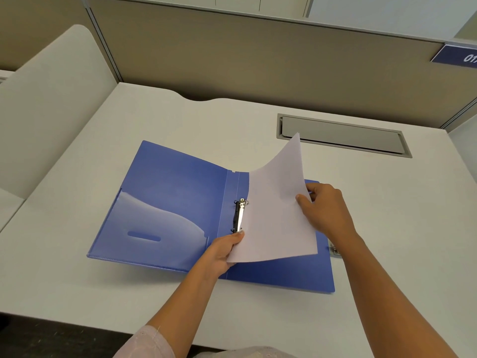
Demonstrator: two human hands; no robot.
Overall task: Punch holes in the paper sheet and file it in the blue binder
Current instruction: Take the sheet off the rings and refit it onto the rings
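Left hand point(224, 250) pinches white paper sheet's point(276, 215) near corner, right hand point(326, 209) its outer edge. Advice: line holes over open blue plastic binder's point(175, 192) metal rings point(240, 215), lower evenly.

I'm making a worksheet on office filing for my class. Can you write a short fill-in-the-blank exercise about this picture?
1. The blue binder lies ____ on the white desk.
2. The paper sheet is held by ____ hands.
3. The left hand grips the sheet's near corner beside the metal ____ mechanism.
4. The right hand holds the sheet's ____ edge.

Missing words: open; both; ring; right
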